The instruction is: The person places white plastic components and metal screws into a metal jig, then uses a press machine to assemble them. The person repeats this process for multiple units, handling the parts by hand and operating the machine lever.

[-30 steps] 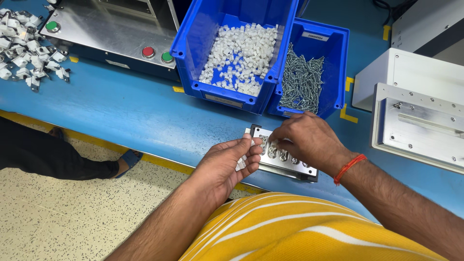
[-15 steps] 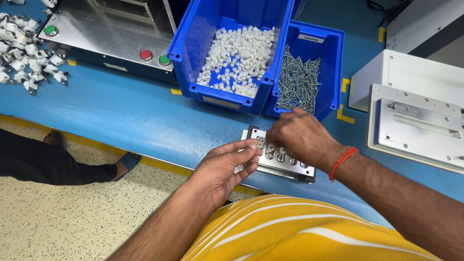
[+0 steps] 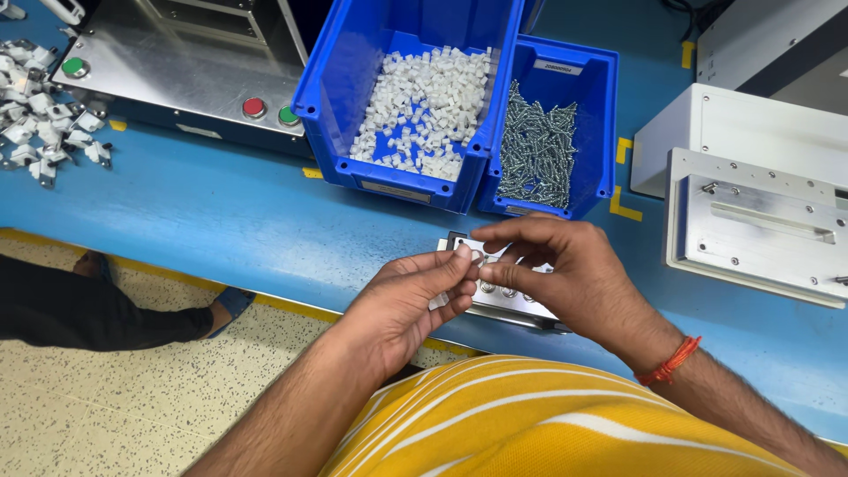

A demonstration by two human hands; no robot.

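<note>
Your left hand [image 3: 402, 305] and right hand [image 3: 565, 269] meet fingertip to fingertip above the metal fixture [image 3: 508, 296]. Both grips pinch one small white plastic piece [image 3: 474, 257].

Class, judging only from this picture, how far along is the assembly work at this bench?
Done: a pile of finished white clips lies at far left. In hand: left hand and right hand meet over the metal fixture, pinching a small white piece. Left: the bins of plastic pieces and screws remain well stocked.

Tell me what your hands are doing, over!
Left hand and right hand pinch a small white clip together. Metal jig lies right below. Nothing between them.
</note>
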